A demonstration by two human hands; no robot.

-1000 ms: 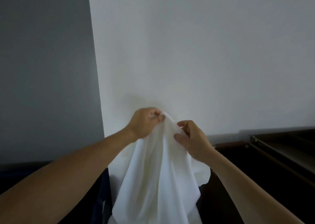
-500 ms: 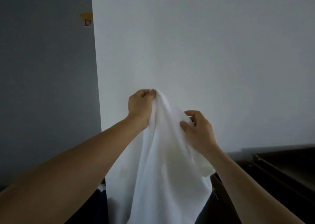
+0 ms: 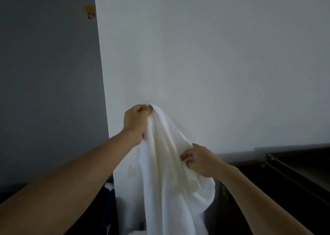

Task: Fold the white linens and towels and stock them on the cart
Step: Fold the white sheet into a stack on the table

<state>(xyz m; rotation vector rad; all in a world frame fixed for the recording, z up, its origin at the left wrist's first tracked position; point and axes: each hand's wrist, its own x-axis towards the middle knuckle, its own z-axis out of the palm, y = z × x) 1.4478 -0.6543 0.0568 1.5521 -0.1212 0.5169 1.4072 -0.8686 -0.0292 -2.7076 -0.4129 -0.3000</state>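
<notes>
While the white linen [image 3: 166, 172] is held up unfolded, little of the task can be judged as done. Its top is pinched in the curled fingers of the left hand [image 3: 136, 122], raised before the pale wall [image 3: 214, 56]. Lower and to the right of that grip, a bunch of the same cloth is clutched by the right hand [image 3: 200, 160], fingers curled into the fabric. Below both grips the linen hangs in loose, uneven drapes and runs out of view; no fold is seen in it. Dark furniture [image 3: 294, 165] is seen to the right of the right-hand grip, but whether it is the cart cannot be told. By this showing, the edges are yet to be spread, and all folding and stocking of this piece is left.
</notes>
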